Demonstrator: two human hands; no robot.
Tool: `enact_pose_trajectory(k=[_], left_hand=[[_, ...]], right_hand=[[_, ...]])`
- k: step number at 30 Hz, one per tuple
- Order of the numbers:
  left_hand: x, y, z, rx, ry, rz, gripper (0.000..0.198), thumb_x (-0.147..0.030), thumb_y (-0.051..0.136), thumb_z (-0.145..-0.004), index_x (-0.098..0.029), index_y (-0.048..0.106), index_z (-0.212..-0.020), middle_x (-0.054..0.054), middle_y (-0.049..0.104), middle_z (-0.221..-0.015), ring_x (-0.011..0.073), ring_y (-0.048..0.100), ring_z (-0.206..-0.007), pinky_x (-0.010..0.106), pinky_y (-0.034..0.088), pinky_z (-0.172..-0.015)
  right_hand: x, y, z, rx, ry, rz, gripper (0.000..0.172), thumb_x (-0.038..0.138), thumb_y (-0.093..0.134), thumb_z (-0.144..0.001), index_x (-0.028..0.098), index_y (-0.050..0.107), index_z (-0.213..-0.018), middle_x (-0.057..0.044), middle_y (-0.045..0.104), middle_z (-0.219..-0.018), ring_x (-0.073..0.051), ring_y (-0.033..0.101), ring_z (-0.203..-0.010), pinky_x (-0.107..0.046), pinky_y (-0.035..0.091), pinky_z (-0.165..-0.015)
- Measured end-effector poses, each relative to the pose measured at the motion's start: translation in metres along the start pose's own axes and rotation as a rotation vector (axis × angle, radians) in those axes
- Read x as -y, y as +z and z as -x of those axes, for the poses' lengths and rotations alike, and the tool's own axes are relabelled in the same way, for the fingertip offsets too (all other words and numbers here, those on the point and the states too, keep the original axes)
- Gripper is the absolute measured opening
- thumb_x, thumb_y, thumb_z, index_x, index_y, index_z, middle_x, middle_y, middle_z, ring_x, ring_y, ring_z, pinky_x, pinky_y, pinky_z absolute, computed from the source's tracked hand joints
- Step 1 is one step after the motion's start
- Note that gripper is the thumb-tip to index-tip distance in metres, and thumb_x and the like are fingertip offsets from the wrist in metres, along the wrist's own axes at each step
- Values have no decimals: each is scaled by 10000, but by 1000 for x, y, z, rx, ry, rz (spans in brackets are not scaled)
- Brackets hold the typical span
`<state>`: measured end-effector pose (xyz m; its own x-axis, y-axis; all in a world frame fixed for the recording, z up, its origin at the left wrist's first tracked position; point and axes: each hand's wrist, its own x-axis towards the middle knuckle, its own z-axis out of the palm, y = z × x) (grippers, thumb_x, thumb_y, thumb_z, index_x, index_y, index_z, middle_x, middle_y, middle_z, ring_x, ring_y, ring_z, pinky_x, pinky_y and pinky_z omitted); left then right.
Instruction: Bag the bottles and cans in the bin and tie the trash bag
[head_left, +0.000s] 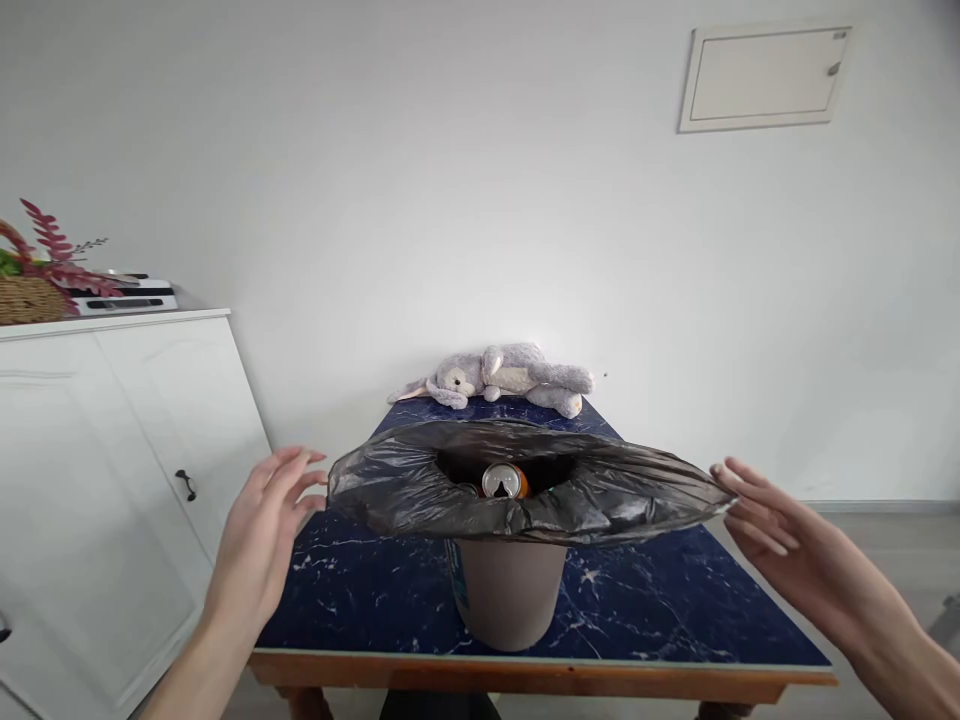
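Observation:
A grey-brown trash can (511, 595) stands upright near the front of the table. A black trash bag (630, 495) lines it, and its mouth is spread wide to both sides over the rim. Inside the opening shows the top of an orange drink can (501, 481) with its tab hole open. At the bag's left edge is my left hand (262, 525), fingers apart, fingertips right by the plastic; whether they touch it is unclear. My right hand (780, 535) pinches the bag's right corner between its fingertips.
A grey plush rabbit (510, 378) lies on its side at the far end of the blue marble-patterned table (375, 600). A white cabinet (112, 480) stands left, with a wicker basket (30, 300) on top. The wall has a panel (761, 78).

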<state>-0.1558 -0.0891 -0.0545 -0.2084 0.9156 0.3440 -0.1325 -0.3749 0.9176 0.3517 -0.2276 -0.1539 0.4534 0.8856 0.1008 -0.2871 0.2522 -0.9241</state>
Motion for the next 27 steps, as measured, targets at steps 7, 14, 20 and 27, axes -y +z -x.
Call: enact_pose_trajectory(k=[7,14,20,27], left_hand=[[90,-14,12,452,-93,-525,801,-768,781,-748,-248,708,-1353,158,720,-1432,467,468,-1532,588,356,-1275],[34,76,-3,692,124,-533,967,-849,729,-733,-343,601,-1547,55,599,-1615,419,388,-1599,558,331,-1315],[10,109,-11,420,-177,-458,810,-837,662,-876,-334,647,-1511,64,549,-1662,402,425,-1584,525,323,-1312],[-6,128,-4,370,-144,137,493,-592,756,-960,-217,769,-1280,124,684,-1518,341,548,-1500,429,447,-1243]], right_hand=[[-73,24,35,300,201,392,580,597,934,-735,432,755,-1262,-102,707,-1438,-399,637,-1372,-530,535,-1168],[-33,123,12,345,81,277,1019,739,916,-663,284,637,-1531,-153,601,-1584,-468,471,-1529,-684,332,-1287],[-5,162,-16,227,0,127,679,731,659,-961,313,670,-1496,-21,621,-1581,-315,401,-1601,-468,319,-1344],[24,183,-29,324,-147,-182,492,620,723,-966,287,773,-1326,-60,756,-1390,-336,558,-1480,-491,502,-1202]])
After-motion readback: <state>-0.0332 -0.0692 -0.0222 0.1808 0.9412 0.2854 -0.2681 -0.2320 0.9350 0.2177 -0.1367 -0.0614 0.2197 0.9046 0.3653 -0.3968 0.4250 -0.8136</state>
